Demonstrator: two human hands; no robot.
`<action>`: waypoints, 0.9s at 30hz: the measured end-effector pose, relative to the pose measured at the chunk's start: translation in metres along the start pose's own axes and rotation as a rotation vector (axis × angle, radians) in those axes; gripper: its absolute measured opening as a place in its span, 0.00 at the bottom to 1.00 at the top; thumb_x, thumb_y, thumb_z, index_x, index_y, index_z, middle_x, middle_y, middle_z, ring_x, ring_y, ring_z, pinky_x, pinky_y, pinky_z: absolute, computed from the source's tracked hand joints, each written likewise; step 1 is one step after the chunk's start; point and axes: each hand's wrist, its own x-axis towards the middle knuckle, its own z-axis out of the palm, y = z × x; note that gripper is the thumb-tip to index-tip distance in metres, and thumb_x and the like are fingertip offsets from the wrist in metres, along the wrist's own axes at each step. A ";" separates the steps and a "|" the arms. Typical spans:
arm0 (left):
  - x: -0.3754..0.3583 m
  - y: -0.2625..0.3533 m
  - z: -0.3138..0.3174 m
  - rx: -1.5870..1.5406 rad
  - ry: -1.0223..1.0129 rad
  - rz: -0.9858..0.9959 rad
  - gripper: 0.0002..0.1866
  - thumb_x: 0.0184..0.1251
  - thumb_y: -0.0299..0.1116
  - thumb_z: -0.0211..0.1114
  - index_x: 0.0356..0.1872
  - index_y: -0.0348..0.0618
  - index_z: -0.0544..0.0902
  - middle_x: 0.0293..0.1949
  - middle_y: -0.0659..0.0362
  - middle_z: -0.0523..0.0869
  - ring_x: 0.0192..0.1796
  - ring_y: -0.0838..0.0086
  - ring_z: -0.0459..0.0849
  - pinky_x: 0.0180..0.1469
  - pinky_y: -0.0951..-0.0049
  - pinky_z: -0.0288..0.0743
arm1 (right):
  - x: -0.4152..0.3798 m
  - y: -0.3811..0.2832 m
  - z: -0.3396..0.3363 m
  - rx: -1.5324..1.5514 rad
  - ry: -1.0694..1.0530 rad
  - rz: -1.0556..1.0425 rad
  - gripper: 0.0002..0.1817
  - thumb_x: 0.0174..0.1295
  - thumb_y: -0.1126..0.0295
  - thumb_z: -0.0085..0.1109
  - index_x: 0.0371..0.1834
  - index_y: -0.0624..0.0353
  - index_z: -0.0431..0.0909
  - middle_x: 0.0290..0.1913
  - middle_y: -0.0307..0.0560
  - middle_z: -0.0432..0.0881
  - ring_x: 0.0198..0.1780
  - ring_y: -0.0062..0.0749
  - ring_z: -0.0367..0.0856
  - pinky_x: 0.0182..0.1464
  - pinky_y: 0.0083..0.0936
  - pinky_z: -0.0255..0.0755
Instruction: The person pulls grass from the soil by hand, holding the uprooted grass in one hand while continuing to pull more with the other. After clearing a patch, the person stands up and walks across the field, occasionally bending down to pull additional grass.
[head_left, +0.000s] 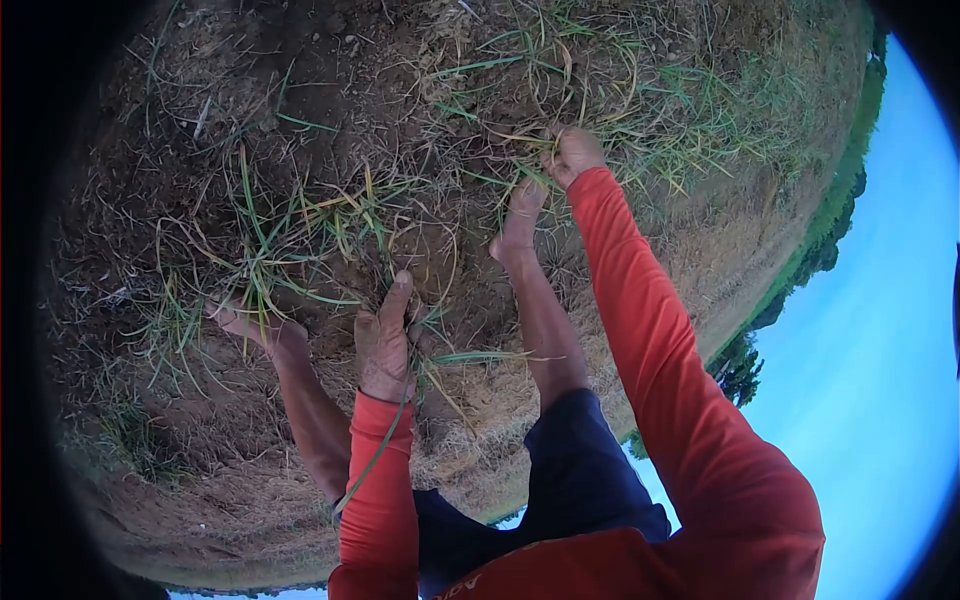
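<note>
Two hands work low over the dry brown soil (330, 70) (the person bends deeply, bare feet planted). The left hand (385, 345) closes around long green grass blades (375, 455) trailing past the red sleeve (380, 500). The right hand (572, 152) seems clenched in a tuft of green-and-straw grass (540, 95), gripping near its base.

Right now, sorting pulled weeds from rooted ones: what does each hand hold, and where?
The right hand grips a grass clump low, near the soil. The left hand holds loose grass blades by their upper part.
</note>
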 end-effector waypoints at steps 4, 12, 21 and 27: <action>0.006 -0.008 -0.003 0.015 -0.005 -0.013 0.20 0.64 0.51 0.74 0.37 0.44 0.83 0.22 0.63 0.78 0.18 0.80 0.72 0.19 0.75 0.66 | 0.010 -0.004 -0.041 -0.481 -0.118 -0.184 0.07 0.72 0.70 0.60 0.45 0.62 0.81 0.33 0.43 0.78 0.29 0.26 0.77 0.25 0.26 0.69; 0.004 -0.005 0.003 0.005 0.004 0.013 0.19 0.64 0.51 0.75 0.36 0.44 0.83 0.20 0.65 0.77 0.18 0.81 0.72 0.19 0.75 0.65 | -0.125 -0.062 -0.031 -0.155 -0.021 -0.028 0.09 0.68 0.74 0.66 0.48 0.63 0.81 0.38 0.41 0.84 0.35 0.27 0.81 0.35 0.24 0.76; -0.001 0.007 0.004 -0.026 0.007 0.018 0.20 0.64 0.51 0.75 0.37 0.43 0.84 0.20 0.64 0.76 0.18 0.80 0.71 0.20 0.75 0.66 | -0.177 -0.123 -0.077 -0.098 -0.281 -0.220 0.11 0.72 0.68 0.62 0.53 0.60 0.80 0.31 0.35 0.78 0.31 0.23 0.72 0.33 0.24 0.68; 0.001 0.005 -0.004 -0.037 -0.040 0.036 0.20 0.65 0.50 0.75 0.39 0.43 0.84 0.21 0.64 0.76 0.18 0.80 0.71 0.20 0.75 0.66 | -0.128 -0.125 -0.086 0.449 -0.543 -0.229 0.12 0.72 0.64 0.59 0.50 0.60 0.81 0.27 0.37 0.75 0.28 0.25 0.69 0.29 0.24 0.65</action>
